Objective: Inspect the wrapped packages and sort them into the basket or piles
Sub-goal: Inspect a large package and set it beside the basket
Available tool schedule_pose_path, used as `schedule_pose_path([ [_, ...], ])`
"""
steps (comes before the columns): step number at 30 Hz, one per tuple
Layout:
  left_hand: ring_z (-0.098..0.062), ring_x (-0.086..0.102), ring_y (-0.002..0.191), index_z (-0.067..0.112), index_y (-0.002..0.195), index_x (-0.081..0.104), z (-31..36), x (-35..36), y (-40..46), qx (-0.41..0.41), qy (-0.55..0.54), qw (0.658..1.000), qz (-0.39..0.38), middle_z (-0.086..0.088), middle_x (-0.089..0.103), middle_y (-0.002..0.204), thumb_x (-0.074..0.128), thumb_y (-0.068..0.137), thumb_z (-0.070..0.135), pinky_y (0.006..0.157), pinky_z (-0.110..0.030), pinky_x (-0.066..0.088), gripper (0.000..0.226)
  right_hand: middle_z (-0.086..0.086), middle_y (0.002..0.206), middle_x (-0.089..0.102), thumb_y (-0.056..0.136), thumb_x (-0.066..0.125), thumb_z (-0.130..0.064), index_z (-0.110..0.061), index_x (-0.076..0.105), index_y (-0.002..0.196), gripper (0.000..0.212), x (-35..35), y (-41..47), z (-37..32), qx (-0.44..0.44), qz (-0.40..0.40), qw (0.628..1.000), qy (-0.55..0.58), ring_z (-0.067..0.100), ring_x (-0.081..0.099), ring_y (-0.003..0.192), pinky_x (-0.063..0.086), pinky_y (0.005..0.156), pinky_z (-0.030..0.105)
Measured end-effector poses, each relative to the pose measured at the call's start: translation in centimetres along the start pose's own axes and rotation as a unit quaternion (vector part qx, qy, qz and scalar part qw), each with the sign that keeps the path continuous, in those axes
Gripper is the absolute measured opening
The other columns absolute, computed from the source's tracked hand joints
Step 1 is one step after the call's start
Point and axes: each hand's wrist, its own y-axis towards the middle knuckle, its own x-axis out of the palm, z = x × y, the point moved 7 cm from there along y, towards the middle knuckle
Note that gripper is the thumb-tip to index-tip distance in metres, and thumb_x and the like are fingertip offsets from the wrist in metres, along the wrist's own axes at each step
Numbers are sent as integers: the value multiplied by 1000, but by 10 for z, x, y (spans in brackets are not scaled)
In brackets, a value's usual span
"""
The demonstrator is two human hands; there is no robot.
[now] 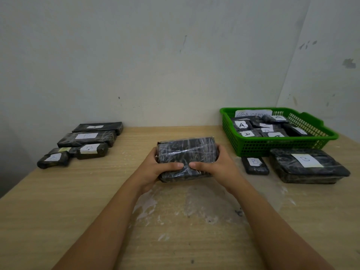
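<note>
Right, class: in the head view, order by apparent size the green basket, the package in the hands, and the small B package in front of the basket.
1. Green basket
2. Held package, though nearness may flatter it
3. Small B package

The held package (186,154) sat at the middle of the table (78,201). Well to its left lay a group of labelled packages (83,142). To its right stood the basket (276,145), with packages inside it, and two labelled packages (303,164) lay just before the basket.
</note>
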Motion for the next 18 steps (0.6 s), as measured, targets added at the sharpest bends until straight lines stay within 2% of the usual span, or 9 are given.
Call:
schedule_pose_path([
  [4, -28, 74, 108, 17, 133, 55, -1, -3, 2, 5, 11, 1000, 11, -10, 73, 123, 102, 45, 18, 94, -49, 59, 100, -3, 127, 63, 54, 99, -39, -22, 40, 138, 104, 1, 0, 4, 12, -22, 1000, 4, 11, 66, 110, 57, 92, 31],
  [8, -26, 74, 106, 15, 130, 56, 0, -3, 1, 19, 27, 999, 25, -10, 73, 121, 102, 46, 18, 93, -45, 60, 97, -8, 128, 63, 36, 100, -60, -25, 38, 143, 128, 2, 2, 5, 9, -11, 999, -35, 13, 65, 114, 55, 99, 37],
  [11, -25, 74, 105, 14, 130, 55, -1, -3, 1, 25, 34, 999, 28, -12, 72, 122, 102, 52, 14, 94, -45, 60, 91, -7, 126, 63, 40, 99, -58, -23, 41, 142, 122, 2, 1, 2, -3, 22, 997, -70, 15, 64, 113, 54, 95, 32],
  [15, -25, 73, 109, 18, 133, 52, 0, -2, 1, 35, 34, 999, 22, -9, 71, 124, 101, 49, 24, 96, -46, 59, 98, -9, 122, 64, 48, 100, -51, -22, 45, 139, 109, 2, -1, -1, -16, 41, 997, -64, 12, 64, 110, 52, 84, 23],
  [18, -28, 71, 113, 17, 136, 51, 3, 1, 0, 36, 13, 999, -6, -11, 69, 128, 101, 56, 15, 93, -42, 59, 94, -11, 119, 65, 48, 100, -52, -23, 46, 137, 108, -2, 2, 1, -10, 46, 998, -46, 11, 65, 109, 54, 88, 27],
])
